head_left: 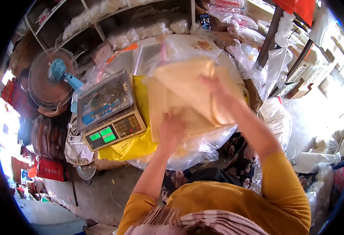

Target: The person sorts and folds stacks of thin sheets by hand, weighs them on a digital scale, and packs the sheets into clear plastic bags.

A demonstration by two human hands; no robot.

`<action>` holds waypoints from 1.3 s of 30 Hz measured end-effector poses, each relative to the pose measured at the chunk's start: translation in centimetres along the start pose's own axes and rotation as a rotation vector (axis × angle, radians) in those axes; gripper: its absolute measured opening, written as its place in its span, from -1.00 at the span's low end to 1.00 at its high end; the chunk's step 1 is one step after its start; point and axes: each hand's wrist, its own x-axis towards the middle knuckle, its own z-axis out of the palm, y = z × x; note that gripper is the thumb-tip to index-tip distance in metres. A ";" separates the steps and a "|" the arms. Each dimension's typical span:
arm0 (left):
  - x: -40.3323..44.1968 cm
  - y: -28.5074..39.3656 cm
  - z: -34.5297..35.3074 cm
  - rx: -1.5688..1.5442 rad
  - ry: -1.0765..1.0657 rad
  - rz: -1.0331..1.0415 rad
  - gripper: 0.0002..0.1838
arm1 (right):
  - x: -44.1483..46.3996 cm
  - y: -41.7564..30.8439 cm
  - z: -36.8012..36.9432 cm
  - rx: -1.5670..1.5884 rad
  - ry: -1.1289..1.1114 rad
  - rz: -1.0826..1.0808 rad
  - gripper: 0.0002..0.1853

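A broad stack of thin, pale yellow sheets (168, 94) lies in front of me, the top one folded over on a slant. I cannot tell what the sheets are made of. At the near left part of the stack, my left hand (172, 128) has its fingers curled in on the sheets. Over the right part, by the folded layer, is my right hand (219, 92), its fingers smeared by motion. Clear plastic (203, 150) and a yellow plastic bag (129, 149) stick out from under the stack.
A digital scale (111, 109) with green displays stands left of the stack, scraps on its pan. Beyond it is a fan (54, 78). Shelves (97, 31) with bagged goods line the back. More plastic bags (273, 66) hang and lie to the right. A pot lid (86, 172) is on the floor.
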 end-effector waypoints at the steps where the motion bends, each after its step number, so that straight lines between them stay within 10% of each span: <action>1: 0.2 0.2 -0.3 0.009 -0.029 0.015 -0.49 | 1.0 -2.4 -2.4 -0.049 -0.070 -0.065 -0.61; 10: 1.3 1.2 -1.5 0.061 -0.218 -0.021 -0.50 | 6.3 -24.4 -14.4 -0.274 0.080 -0.584 -0.60; 20: 1.7 -0.7 1.0 -0.119 0.017 0.112 -0.54 | 1.1 -32.5 -8.1 -0.178 -0.030 -0.762 -0.64; 26: 2.6 2.4 0.5 -2.242 -0.354 -0.273 -0.51 | -0.8 -27.4 -5.4 0.288 0.242 -0.565 -0.64; 27: 2.9 1.8 -0.4 -2.533 -0.479 -0.017 -0.55 | -2.5 -24.9 -4.7 0.357 0.370 -0.511 -0.61; 30: 2.6 -0.3 -0.8 -2.355 0.169 -0.451 -0.58 | -4.5 -14.6 -6.9 0.638 0.422 -0.363 -0.60; 39: 0.3 -6.8 -1.6 -1.627 -0.007 -0.711 -0.56 | -12.5 -0.1 -13.4 0.667 0.132 0.439 -0.63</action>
